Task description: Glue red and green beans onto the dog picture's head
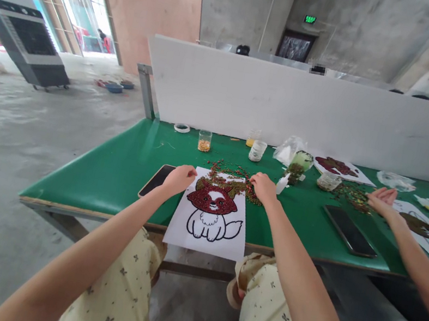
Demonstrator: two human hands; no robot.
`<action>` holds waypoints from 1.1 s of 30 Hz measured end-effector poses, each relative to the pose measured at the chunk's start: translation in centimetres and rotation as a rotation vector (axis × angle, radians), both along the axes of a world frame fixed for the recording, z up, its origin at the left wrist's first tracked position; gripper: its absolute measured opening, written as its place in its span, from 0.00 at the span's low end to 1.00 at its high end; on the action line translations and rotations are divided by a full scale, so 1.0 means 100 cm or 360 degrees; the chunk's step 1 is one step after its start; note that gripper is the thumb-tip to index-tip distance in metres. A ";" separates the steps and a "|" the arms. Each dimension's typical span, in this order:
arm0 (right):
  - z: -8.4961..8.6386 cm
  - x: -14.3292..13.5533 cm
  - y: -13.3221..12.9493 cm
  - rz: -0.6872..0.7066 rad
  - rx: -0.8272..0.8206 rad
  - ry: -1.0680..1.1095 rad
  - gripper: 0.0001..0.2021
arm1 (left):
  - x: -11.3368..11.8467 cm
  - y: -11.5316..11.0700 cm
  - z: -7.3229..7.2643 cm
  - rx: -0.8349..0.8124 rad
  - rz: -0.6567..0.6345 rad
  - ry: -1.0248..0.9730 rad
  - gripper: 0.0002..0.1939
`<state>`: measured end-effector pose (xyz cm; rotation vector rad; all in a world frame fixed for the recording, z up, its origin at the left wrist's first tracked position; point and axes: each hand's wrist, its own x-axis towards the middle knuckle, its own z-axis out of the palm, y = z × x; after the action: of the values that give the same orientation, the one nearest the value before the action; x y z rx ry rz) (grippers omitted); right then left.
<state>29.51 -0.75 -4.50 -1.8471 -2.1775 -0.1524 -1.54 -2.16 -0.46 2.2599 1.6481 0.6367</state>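
Observation:
In front of me lies a white sheet of paper [177,231] printed with a fox outline, its near end jutting past the table edge. The fox's head [214,199] is covered in dark red and green beans; its body and tail are bare white. My left hand [179,181] is closed, fingertips pinching the sheet's upper left edge. At the upper right corner, my right hand [264,189] is also closed on the edge, beside scattered beans. Loose red and green beans [221,167] lie across the sheet's top and the table beyond. A black phone [156,180] lies beneath my left hand.
Along the green table [93,161] stand a cup of yellow kernels [204,141], a white cup [257,151], a green-topped jar [298,167] and a glue bottle [282,183]. Another phone [349,230] lies right, near a co-worker's hands [385,203]. A white partition [290,107] stands behind.

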 end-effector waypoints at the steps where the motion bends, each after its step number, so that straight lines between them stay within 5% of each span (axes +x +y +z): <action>1: 0.000 0.001 0.000 -0.0023 -0.0005 0.0021 0.10 | 0.000 0.000 0.000 -0.0003 0.0001 -0.0002 0.12; 33: 0.009 0.003 0.000 -0.0031 -0.0190 -0.0024 0.08 | 0.000 0.000 -0.001 0.0007 -0.0050 0.0089 0.13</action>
<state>29.78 -0.73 -3.58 -1.9366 -2.2242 -0.0414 -1.51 -2.19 -0.59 2.3222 1.6341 0.5754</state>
